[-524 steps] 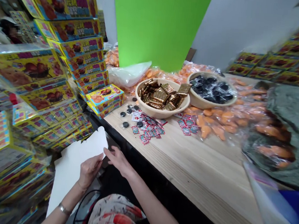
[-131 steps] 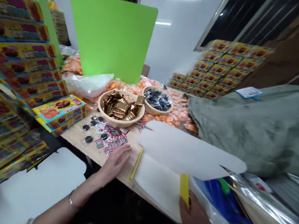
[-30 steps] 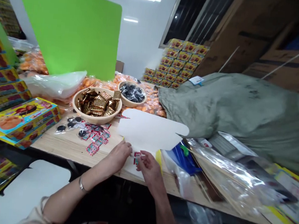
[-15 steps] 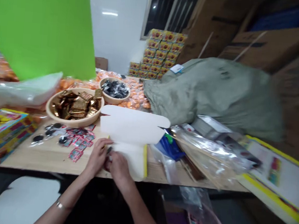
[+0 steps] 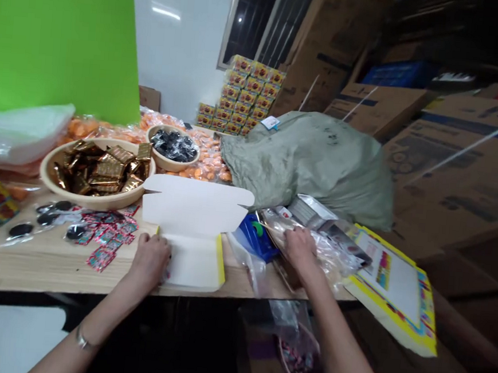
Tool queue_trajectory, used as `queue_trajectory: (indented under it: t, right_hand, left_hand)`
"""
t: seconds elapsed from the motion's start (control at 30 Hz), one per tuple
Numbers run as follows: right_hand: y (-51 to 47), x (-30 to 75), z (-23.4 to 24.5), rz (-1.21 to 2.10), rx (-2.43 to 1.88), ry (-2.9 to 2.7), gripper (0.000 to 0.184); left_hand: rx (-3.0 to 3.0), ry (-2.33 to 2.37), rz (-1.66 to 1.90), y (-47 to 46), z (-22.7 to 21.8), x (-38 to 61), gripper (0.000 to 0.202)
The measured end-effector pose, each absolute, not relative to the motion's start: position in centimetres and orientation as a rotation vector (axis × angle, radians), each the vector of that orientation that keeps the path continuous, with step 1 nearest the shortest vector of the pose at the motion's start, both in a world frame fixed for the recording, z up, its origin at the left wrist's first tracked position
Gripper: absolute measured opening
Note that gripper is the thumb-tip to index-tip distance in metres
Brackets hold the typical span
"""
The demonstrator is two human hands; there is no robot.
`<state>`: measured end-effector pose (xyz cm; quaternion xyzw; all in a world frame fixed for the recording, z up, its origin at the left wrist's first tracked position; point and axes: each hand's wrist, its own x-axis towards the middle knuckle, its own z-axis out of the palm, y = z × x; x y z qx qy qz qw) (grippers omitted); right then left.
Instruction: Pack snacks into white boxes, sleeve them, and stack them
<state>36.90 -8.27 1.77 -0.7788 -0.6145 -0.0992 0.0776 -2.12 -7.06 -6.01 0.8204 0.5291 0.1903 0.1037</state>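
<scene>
An unfolded box, white inside with yellow edges, lies on the table with its lid raised at the back. My left hand is closed at the box's left wall, with its fingertips curled inside. Small dark and pinkish bits show by those fingers, too little to name. Off to the right, my right hand reaches over clear plastic packaging beside a blue plastic object. Its fingers point down and are partly hidden, so I cannot see whether they hold anything.
Gold-wrapped packets fill a large bowl; black wrapped pieces fill a smaller one. Pink sachets and black discs lie left. A green-grey sack, stacked small boxes and a yellow-edged box stand around.
My right hand has left the box's left side and moved right to the plastic packaging. My left hand stays at the box. The view has turned to the right.
</scene>
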Motion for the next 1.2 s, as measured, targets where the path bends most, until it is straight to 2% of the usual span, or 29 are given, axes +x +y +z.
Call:
queue_trajectory:
  t: [0.13,0.2,0.3,0.37,0.43,0.5,0.6,0.7,0.87,1.2]
  right_hand:
    - [-8.3,39.6,1.2,-0.310,-2.203,-1.769,0.024]
    - [-8.3,41.1,2.2,-0.325,-2.142,-1.673,0.027]
    - [-8.9,42.1,4.7,-0.389,-2.068,-1.444,0.041]
    - [-10.0,40.5,6.6,-0.441,-1.924,-1.228,0.048]
    - [-11.3,36.9,8.1,-0.395,-1.679,-1.122,0.045]
    - [-12.2,31.9,8.5,-0.231,-1.556,-1.428,0.036]
    - [-12.1,23.7,6.5,0.139,-1.296,-1.947,0.027]
    - [-10.3,17.7,2.1,0.341,-1.307,-2.133,0.026]
    - [-7.2,14.9,-3.2,0.236,-1.733,-2.375,0.026]
    - [-5.6,14.2,-6.5,0.019,-1.503,-2.519,0.030]
  left_hand:
    - [2.422,1.474,0.525,-6.9,-6.1,-2.5,0.015]
    - [2.403,1.437,0.781,-7.0,-6.8,-3.1,0.017]
    - [2.264,1.379,1.238,-7.1,-7.6,-3.9,0.023]
    - [2.080,1.358,1.359,-7.5,-7.9,-4.2,0.026]
    - [1.833,1.353,1.341,-8.1,-7.9,-4.3,0.030]
    - [1.587,1.324,1.271,-8.5,-7.8,-4.2,0.037]
    - [1.373,1.271,1.262,-8.8,-7.9,-3.7,0.046]
    - [1.327,1.283,1.334,-8.9,-8.1,-3.4,0.049]
    - [1.302,1.293,1.354,-8.9,-8.3,-3.6,0.051]
    - [1.526,1.293,1.349,-9.0,-7.1,-4.4,0.042]
